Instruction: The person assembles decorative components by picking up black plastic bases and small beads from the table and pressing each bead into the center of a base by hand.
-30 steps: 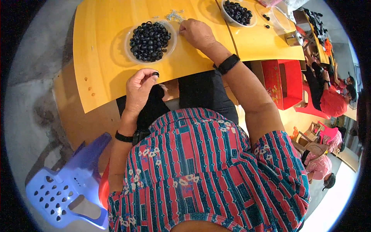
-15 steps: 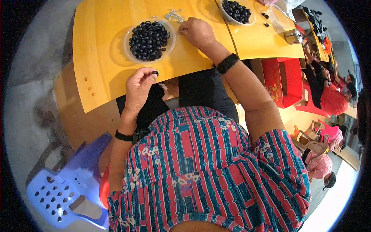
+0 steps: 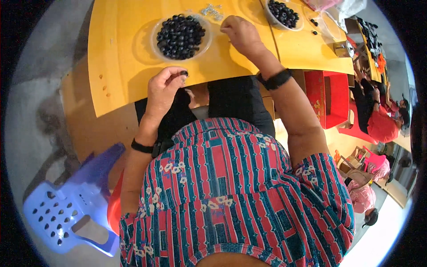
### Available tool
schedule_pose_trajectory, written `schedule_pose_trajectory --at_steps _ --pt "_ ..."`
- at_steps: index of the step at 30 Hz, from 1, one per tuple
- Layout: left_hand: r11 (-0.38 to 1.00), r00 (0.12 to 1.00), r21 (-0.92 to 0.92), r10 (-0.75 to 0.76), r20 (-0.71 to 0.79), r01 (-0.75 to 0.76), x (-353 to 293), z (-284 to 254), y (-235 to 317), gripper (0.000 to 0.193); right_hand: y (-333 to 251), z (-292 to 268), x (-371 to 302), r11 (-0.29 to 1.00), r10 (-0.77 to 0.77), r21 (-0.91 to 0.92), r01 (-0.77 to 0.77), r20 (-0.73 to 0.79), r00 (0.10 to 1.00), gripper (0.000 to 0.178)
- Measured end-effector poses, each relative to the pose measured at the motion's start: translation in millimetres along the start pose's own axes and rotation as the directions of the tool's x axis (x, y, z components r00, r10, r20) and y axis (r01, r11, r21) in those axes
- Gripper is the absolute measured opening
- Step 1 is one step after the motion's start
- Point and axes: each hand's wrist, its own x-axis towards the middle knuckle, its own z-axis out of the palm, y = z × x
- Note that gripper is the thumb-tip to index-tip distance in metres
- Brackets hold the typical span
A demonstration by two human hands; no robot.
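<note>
The left hand (image 3: 163,89) was raised in front of the body, wrist bent, its fingers (image 3: 177,74) curled together with the tips pinched shut. The left forearm ran down from it toward the lower edge, a dark band round the wrist. The right arm stretched further forward and up, elbow bent, also with a dark band at the wrist. The right hand (image 3: 240,34) lay knuckles up, fingers (image 3: 226,29) curled inward; their tips could not be made out.

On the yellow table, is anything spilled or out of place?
A few small black rings lie loose on the yellow table, outside the far bowl. The near bowl keeps its rings inside. Otherwise nothing stands out.
</note>
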Motion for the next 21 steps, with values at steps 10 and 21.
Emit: schedule_pose_trajectory --at_steps 10,21 --pt "1.0 1.0 -0.018 0.006 -0.011 -0.006 4.6 -1.2 -10.9 0.015 -81.8 0.7 -48.2 0.933 -0.151 0.349 0.086 0.165 0.975 0.013" --pt "0.986 0.992 0.111 0.124 -0.017 -0.121 2.1 4.9 -8.5 0.016 -84.7 13.1 -50.7 0.958 -0.163 0.273 0.092 0.253 0.954 0.015"
